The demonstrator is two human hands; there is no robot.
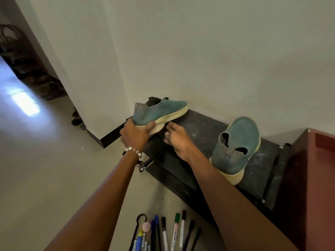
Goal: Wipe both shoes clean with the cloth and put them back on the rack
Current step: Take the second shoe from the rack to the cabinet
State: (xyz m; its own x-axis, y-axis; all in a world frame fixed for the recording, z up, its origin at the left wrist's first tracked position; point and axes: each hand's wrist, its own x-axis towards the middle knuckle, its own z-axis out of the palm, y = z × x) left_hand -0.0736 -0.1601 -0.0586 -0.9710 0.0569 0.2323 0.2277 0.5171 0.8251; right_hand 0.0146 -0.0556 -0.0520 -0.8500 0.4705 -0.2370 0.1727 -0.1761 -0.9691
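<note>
Rack [197, 124]: dark, dusty top board running from the far left corner by the wall to the near right end beside a reddish cabinet [315, 178].
Right shoe [237, 145]: teal slip-on with a pale sole, standing on the right end of the rack top, heel toward the person, toe toward the wall.
Left shoe [159, 109]: same kind, at the far left corner of the rack; its long axis runs along the wall, toe to the right, heel lifted off the left edge, the forefoot looking to touch the board.
Left hand [136, 133]: fingers and thumb curled round the heel and sole of the left shoe from below.
Right hand [175, 138]: fingers spread and relaxed, holding nothing, just beside the shoe's midsole, over the rack top.
Key relation: the held shoe lies up and right from the left hand's grip; the right hand is nearer its forefoot.
Cloth: not in view.
Pens [163, 232]: on the floor by the rack's near edge.
</note>
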